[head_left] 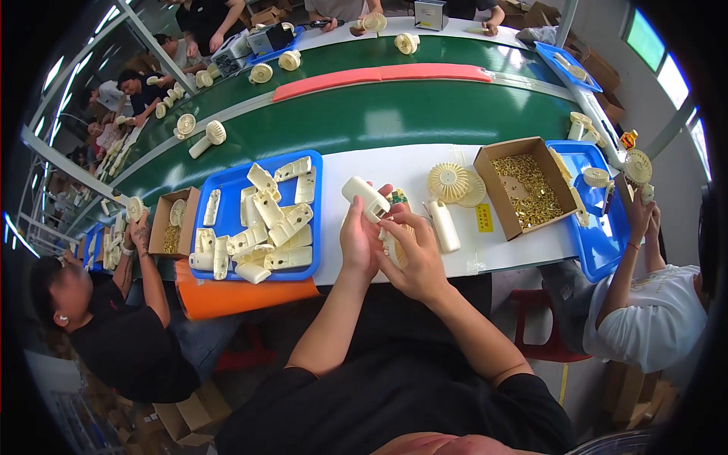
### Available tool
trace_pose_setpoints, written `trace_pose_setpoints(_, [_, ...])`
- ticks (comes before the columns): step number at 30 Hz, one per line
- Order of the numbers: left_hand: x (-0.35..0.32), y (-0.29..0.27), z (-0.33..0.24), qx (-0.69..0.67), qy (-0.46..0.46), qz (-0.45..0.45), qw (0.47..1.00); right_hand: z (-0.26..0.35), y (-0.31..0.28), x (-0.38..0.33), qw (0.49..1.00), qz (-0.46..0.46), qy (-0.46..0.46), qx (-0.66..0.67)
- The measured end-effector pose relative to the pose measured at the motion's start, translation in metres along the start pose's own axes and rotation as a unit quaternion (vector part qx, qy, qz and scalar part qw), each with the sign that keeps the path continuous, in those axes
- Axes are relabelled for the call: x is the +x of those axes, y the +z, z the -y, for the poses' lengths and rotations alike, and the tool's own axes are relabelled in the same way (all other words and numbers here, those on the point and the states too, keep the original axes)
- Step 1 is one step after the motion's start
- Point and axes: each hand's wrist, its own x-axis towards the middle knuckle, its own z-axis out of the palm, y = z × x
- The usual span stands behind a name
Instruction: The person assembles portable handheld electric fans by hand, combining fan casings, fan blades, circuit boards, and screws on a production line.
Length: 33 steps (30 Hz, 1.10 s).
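My left hand grips a cream plastic handle shell, holding it up over the white table. My right hand is closed around another cream part and pinches at the shell's lower end, where a small green circuit board shows between the fingers. Just right of my hands lies a second cream handle piece, and behind it a round cream fan grille.
A blue tray of several cream shells sits to the left. A cardboard box of brass screws stands to the right, beside another blue tray. A green conveyor belt carries small fans. Other people work at both sides.
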Motion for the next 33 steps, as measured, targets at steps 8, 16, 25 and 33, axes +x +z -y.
trace_pose_setpoints(8, [-0.001,-0.001,0.001,0.018,0.008,0.0,1.0,-0.001,0.001,-0.003,1.0,0.002,0.01,0.016])
trace_pose_setpoints(16, [0.0,0.0,0.004,0.014,0.006,0.015,1.0,-0.006,0.0,-0.007,0.999,-0.016,0.023,0.026])
trace_pose_setpoints(25, [0.019,-0.001,-0.019,0.235,0.034,0.016,0.971,-0.025,-0.001,0.01,0.997,-0.053,0.058,-0.011])
trace_pose_setpoints(33, [0.07,-0.019,-0.019,0.56,0.073,-0.026,0.825,-0.047,0.019,0.041,0.991,-0.03,0.132,-0.014])
